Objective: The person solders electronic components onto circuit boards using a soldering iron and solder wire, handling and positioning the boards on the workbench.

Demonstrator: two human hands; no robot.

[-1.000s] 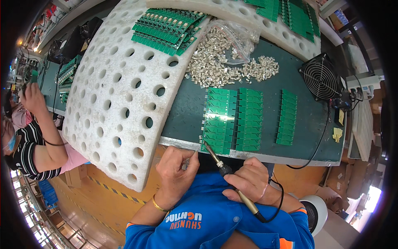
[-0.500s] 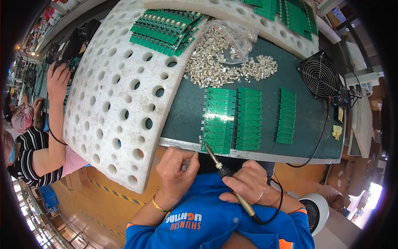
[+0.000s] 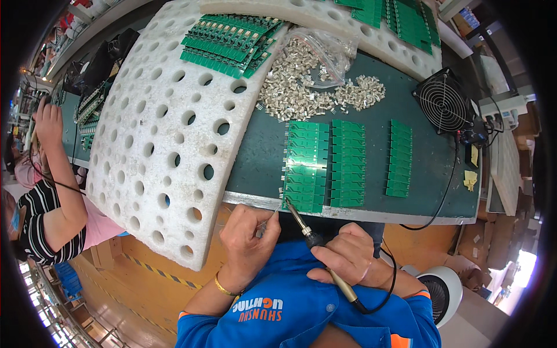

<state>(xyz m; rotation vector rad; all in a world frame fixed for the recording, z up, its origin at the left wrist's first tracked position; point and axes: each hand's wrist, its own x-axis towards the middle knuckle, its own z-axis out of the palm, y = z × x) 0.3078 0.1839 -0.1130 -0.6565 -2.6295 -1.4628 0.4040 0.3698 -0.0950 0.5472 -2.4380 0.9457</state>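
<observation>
Gripping a soldering iron (image 3: pixel 313 238), the right hand (image 3: pixel 346 254) (lower center) holds its tip at the lower-left corner of a mid-frame green circuit board (image 3: pixel 306 165). The left hand (image 3: pixel 249 235) pinches a thin wire (image 3: pixel 277 209).

Black fan (image 3: pixel 444 103), yellow paper (image 3: pixel 470 180), striped floor tape (image 3: pixel 156 269)
</observation>
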